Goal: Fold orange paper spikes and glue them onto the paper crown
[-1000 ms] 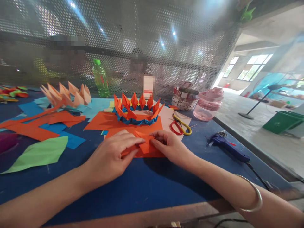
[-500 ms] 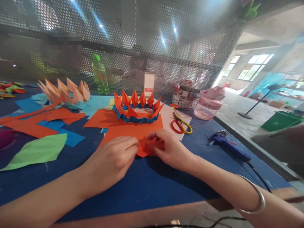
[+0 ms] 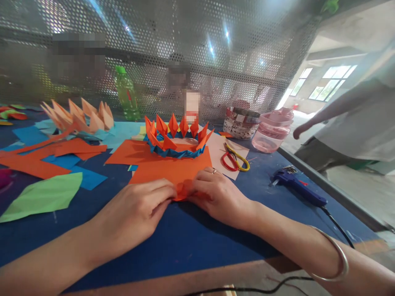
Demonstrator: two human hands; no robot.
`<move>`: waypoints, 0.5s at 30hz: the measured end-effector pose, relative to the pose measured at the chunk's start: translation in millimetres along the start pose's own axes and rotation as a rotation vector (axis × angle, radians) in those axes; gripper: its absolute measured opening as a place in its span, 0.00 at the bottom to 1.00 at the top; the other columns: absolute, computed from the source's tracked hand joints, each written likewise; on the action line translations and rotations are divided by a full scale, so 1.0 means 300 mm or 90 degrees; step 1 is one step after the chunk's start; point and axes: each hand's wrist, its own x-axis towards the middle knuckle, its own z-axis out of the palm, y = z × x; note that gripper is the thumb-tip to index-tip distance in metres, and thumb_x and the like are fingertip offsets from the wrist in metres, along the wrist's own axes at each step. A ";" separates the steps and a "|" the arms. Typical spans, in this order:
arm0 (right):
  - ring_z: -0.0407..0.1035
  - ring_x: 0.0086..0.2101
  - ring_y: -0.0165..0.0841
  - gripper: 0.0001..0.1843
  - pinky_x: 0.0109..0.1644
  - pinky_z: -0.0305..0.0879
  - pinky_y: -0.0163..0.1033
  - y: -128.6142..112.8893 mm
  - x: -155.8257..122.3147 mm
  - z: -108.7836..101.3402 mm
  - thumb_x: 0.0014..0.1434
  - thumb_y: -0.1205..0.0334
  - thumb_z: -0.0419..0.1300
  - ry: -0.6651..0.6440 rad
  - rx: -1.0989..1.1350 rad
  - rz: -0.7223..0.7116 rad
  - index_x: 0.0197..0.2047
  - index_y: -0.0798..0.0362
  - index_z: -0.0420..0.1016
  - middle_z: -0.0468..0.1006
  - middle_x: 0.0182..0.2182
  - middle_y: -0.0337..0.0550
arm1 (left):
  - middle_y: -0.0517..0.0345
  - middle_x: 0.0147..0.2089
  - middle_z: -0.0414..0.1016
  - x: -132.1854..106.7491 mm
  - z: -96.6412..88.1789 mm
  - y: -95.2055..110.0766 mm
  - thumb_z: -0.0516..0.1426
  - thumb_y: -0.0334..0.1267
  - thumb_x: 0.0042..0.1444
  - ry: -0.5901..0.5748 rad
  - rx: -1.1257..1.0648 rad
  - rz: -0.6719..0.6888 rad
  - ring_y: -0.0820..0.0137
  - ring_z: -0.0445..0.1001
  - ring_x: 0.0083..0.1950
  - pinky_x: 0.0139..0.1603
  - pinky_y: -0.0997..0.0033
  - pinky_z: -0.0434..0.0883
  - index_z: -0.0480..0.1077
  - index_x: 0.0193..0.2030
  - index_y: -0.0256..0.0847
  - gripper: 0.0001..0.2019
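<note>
My left hand (image 3: 138, 205) and my right hand (image 3: 224, 197) meet near the front of the blue table. Between them is a small piece of orange paper (image 3: 182, 192), largely hidden by my fingers. The left fingers are closed on its left edge, and the right fingers press together on its right part. Just beyond lies a flat orange sheet (image 3: 173, 173). On that sheet stands a paper ring (image 3: 177, 153) with a blue twisted base and orange folded points.
Red-and-yellow scissors (image 3: 234, 159), a blue glue gun (image 3: 299, 187), a pink bottle (image 3: 271, 131) and a speckled pot (image 3: 240, 123) are on the right. Leftward lie a peach paper ring (image 3: 80, 119), paper scraps and a green bottle (image 3: 127, 94). A person (image 3: 354, 123) stands beyond the table.
My right hand has closed in, its fingers now flatter over the orange paper. My left hand has shifted slightly left. A person has come into view at the right.
</note>
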 end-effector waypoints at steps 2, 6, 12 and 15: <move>0.66 0.35 0.32 0.05 0.43 0.61 0.37 -0.003 0.000 -0.001 0.62 0.64 0.59 0.001 -0.006 -0.006 0.37 0.55 0.77 0.75 0.32 0.44 | 0.60 0.43 0.78 0.005 0.002 0.006 0.52 0.33 0.62 -0.024 0.002 0.007 0.69 0.77 0.42 0.43 0.73 0.70 0.72 0.43 0.45 0.08; 0.66 0.37 0.33 0.04 0.43 0.62 0.36 -0.003 0.000 0.002 0.62 0.65 0.60 0.005 0.018 -0.003 0.37 0.56 0.76 0.76 0.33 0.44 | 0.61 0.40 0.76 0.017 -0.002 0.015 0.54 0.36 0.62 -0.068 -0.044 -0.034 0.71 0.75 0.40 0.41 0.73 0.69 0.74 0.37 0.45 0.07; 0.66 0.35 0.32 0.04 0.42 0.62 0.36 -0.001 0.001 0.008 0.61 0.65 0.61 0.009 0.049 0.016 0.35 0.55 0.76 0.75 0.32 0.43 | 0.62 0.37 0.75 0.036 -0.007 0.012 0.57 0.37 0.57 -0.080 -0.097 -0.121 0.72 0.73 0.34 0.37 0.72 0.67 0.76 0.29 0.45 0.08; 0.66 0.35 0.31 0.02 0.42 0.62 0.36 -0.003 0.002 0.007 0.60 0.67 0.62 0.004 0.070 0.041 0.34 0.55 0.76 0.74 0.31 0.41 | 0.62 0.35 0.74 0.045 -0.005 0.007 0.58 0.39 0.56 -0.076 -0.125 -0.159 0.72 0.73 0.34 0.37 0.71 0.66 0.75 0.27 0.44 0.09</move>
